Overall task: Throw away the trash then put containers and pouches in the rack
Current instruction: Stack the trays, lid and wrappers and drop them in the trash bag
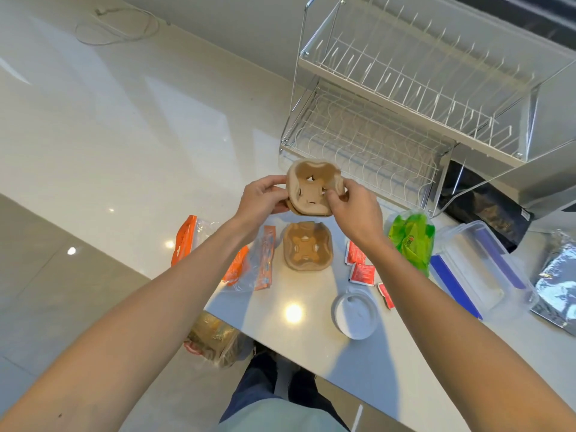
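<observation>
The fingers of the left hand [261,199] curl around the left rim of a brown cardboard cup carrier [314,188], thumb over the top edge; the right hand [355,210] pinches the carrier's right rim, thumb pressed near one of its cut-outs. Both hands grip it, held in the air above the white table [311,347], tilted so its hollow faces the camera. It looks like more than one carrier stacked together, though the layers are hard to separate.

Directly below, a second cup carrier [307,246] lies flat on the table. Left of it sit an orange-and-clear wrapper [266,258] and an orange-topped clear bag [187,238] close to the table's left edge. To the right lie red sauce packets [361,268], a green pouch [411,236], a clear container with blue clips [480,269], and a silver pouch [558,282] at the far right. A white round lid [355,314] rests nearer the person, with bare tabletop around it.

The wire rack [389,120] stands behind the raised carrier, both tiers unoccupied, a black pouch [486,210] partly under its right side. A brown bag [213,341] sits on the floor below the table's near-left edge.
</observation>
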